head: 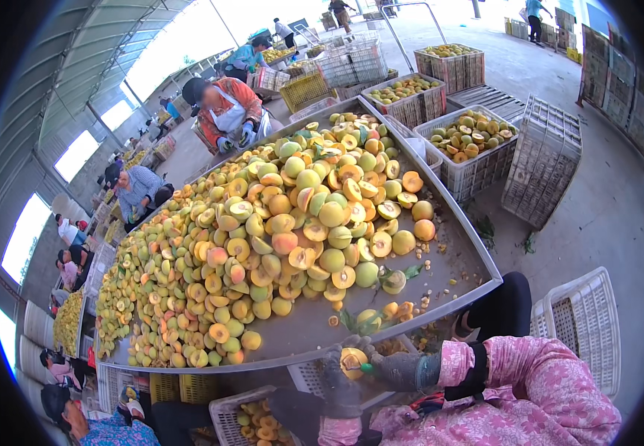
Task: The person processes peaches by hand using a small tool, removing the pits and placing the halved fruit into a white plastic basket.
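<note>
My left hand (336, 372), in a dark grey glove, holds a halved yellow stone fruit (353, 361) just outside the near rim of a metal sorting table (277, 359). My right hand (397, 369), gloved the same way, grips a small tool with a green tip or handle (366, 368) against the cut face. Its blade cannot be made out. Beyond my hands, a large heap of whole and halved stone fruit (277, 234) covers much of the table. A few pieces with green leaves (349, 320) lie near the rim, and loose pits (425, 301) are scattered at the right.
A white plastic crate (584, 323) stands at my right, and another holding fruit (244, 415) is below left. Fruit-filled crates (467, 139) and an upended crate (545, 161) flank the table. A co-worker in orange (232, 111) stands across; another person (104, 415) sits at lower left.
</note>
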Demonstrator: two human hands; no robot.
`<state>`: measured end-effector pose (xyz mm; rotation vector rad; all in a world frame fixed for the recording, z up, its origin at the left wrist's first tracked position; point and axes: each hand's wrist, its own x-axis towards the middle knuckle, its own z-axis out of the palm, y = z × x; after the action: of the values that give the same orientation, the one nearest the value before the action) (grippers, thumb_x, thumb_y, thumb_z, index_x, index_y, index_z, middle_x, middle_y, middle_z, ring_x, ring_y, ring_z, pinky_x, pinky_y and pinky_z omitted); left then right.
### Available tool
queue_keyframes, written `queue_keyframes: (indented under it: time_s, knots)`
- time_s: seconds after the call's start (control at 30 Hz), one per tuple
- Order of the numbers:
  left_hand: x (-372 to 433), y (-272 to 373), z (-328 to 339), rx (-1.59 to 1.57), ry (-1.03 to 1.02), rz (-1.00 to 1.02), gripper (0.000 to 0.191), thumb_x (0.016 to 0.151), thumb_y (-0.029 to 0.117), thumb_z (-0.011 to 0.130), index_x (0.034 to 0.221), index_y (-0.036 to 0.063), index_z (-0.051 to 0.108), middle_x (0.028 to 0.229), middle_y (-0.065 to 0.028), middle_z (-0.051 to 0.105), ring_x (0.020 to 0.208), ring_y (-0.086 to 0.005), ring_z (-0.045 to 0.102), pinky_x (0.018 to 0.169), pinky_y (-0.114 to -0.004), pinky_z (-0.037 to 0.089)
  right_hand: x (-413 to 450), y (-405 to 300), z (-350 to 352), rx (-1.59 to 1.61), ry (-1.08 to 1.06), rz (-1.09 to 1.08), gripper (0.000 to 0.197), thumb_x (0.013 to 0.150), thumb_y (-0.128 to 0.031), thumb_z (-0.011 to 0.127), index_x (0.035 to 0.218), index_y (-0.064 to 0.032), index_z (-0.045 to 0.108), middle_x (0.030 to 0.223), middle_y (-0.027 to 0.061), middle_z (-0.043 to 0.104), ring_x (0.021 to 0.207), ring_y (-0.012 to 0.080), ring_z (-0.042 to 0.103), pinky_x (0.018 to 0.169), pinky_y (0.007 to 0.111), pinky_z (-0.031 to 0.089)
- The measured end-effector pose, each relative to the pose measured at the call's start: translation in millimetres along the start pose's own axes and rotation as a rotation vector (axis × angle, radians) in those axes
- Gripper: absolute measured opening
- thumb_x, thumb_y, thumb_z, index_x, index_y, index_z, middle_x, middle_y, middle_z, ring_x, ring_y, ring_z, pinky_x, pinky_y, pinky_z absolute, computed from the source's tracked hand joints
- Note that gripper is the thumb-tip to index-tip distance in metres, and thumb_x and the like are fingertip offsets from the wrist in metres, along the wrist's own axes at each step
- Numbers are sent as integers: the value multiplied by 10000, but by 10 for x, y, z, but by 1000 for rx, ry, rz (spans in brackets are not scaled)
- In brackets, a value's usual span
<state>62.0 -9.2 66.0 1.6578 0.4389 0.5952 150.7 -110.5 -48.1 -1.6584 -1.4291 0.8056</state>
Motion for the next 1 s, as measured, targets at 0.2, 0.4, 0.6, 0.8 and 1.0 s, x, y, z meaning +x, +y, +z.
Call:
queue_keyframes:
  time_s: [0.2,0.4,0.6,0.8,1.0]
  knots:
    - [-5,-81,117,-317,195,-196,375,942,306,379,1093,-17,496,1043,-166,576,930,-236,584,825,-364,503,-75,-599,-263,880,-124,260,277,908,-309,484,1035,-63,467,667,-4,487,480,99,461,440,230,400]
    - [7,-496,42,-474,323,-105,446,946,365,351,1198,4,424,1199,-154,488,1097,-238,494,986,-407,390,-151,-1225,-696,1396,-240,464,227,885,-296,537,926,-74,511,614,-29,466,435,45,425,354,194,331]
    - [3,194,244,-955,286,-248,444,941,372,387,1238,42,386,1229,-136,466,1154,-243,456,1005,-425,368,-147,-1091,-581,1429,-218,501,258,878,-304,551,939,-56,521,601,-28,466,428,45,421,355,183,328]
    - [-41,145,247,-855,280,-237,400,949,329,380,1242,57,388,1228,-142,466,1136,-244,467,987,-424,394,-163,-1030,-546,1181,-182,449,302,869,-310,551,1015,-50,502,679,5,502,487,59,478,395,194,383]
    - [-47,125,259,-704,308,-124,408,951,327,371,1218,21,413,1217,-154,478,1107,-248,492,963,-412,421,-150,-926,-358,651,-66,307,298,872,-279,504,1059,-46,494,745,30,527,529,92,520,440,235,430]
